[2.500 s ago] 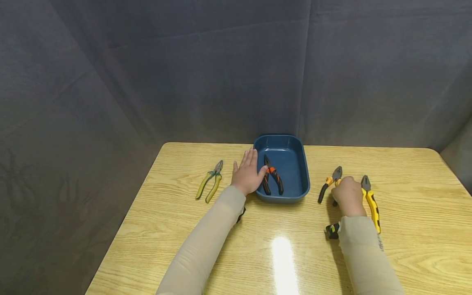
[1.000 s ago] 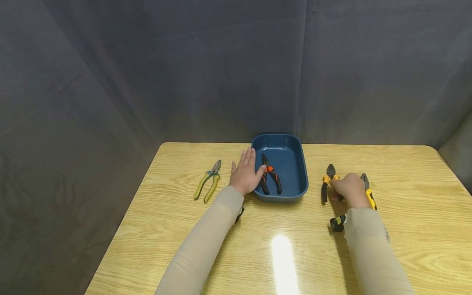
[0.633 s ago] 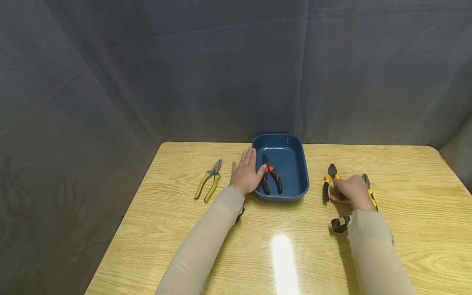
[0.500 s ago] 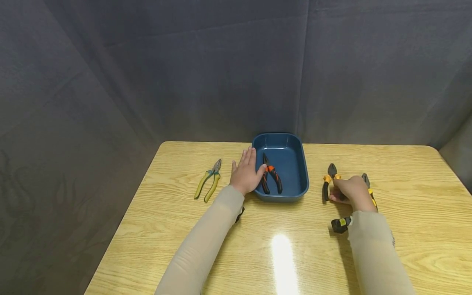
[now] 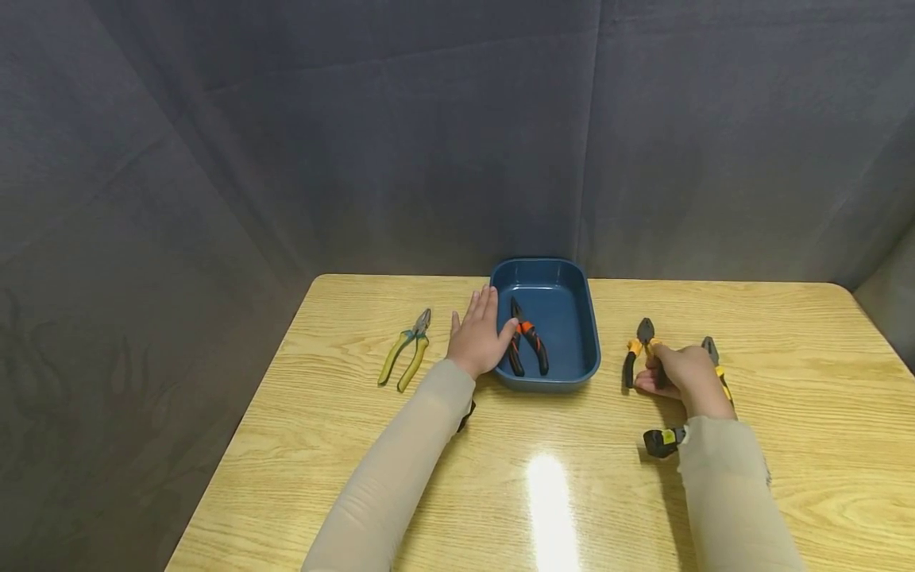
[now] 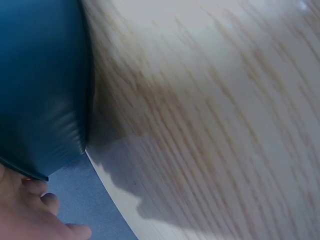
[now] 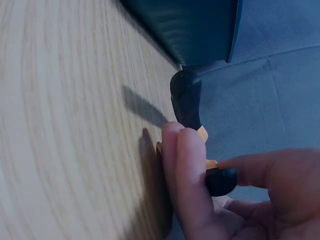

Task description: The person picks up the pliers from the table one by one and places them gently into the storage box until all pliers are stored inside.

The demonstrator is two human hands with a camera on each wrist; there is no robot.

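My left hand (image 5: 475,345) lies along the left rim of a blue tray (image 5: 566,318), fingers straight and thumb over the edge; the left wrist view shows its fingertips (image 6: 50,202) by the tray's wall. In the tray rest pliers with black and orange handles (image 5: 536,351). My right hand (image 5: 686,373) grips one handle of black-and-orange-yellow combination pliers (image 5: 646,329), thumb on one side, fingers on the other. In the right wrist view their free handle (image 7: 186,100) stands off the wood above its shadow. Partly hidden behind the right hand lie yellow-and-black pliers (image 5: 710,349).
Pliers with yellow-green handles (image 5: 415,343) lie left of the tray, jaws apart from the left hand. The wooden table (image 5: 286,461) ends at a grey cloth backdrop (image 5: 443,159). A black wrist camera (image 5: 661,442) hangs under the right sleeve.
My right hand has closed round one handle of the black-and-orange-yellow pliers and turned them, so their head points more straight away. The left hand and tray have barely moved.
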